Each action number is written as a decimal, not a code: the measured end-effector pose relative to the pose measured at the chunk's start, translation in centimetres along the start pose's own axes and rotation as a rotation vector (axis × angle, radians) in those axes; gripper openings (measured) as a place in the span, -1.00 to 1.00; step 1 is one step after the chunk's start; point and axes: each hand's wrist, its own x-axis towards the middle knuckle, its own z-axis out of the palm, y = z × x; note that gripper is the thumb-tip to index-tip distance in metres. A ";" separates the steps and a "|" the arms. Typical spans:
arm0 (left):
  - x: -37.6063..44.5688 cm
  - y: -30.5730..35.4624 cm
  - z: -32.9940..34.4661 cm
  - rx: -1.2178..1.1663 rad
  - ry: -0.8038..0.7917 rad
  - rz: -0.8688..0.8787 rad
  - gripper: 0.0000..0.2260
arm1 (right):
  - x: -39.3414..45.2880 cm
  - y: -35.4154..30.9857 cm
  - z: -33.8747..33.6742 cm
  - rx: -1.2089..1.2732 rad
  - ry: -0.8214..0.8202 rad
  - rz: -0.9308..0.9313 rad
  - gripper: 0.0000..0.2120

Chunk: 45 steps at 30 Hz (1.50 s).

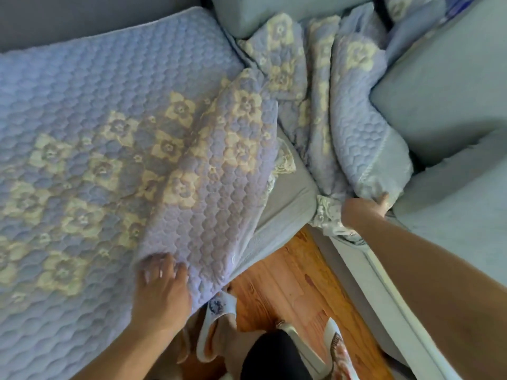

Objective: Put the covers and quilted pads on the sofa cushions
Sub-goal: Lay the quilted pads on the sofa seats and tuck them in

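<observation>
Because soft, limp and light: take quilted pad (115,149), at 9 o'clock, by hemmed edges. Left hand (162,286) pressing flat; right hand (367,212) gripping bunched pad (365,149) at 2 o'clock.

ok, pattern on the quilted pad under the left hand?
Lavender-blue quilted pad with pale yellow flowers, left hand resting on it; head view.

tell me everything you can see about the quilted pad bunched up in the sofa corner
The bunched quilted pad is lavender-blue fabric stitched in a scale-like pattern, with cream flowers and a lace trim at its near end. It lies crumpled in folds in the sofa corner between grey cushions. The right hand grips its near end, by the seat's front edge.
</observation>
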 end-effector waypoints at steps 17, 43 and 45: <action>3.0 15.5 -1.7 -0.175 0.102 -0.200 -0.32 | 2.6 -8.1 -6.2 1.427 0.086 -0.590 -0.80; 3.6 13.1 -3.5 -0.405 -0.281 -0.458 -0.53 | 10.9 -1.7 -5.7 1.580 -0.498 -0.255 -0.32; 4.1 12.5 -3.8 -0.435 -0.258 -0.474 -0.50 | 10.6 -2.0 -4.5 1.763 -0.597 -0.249 -0.40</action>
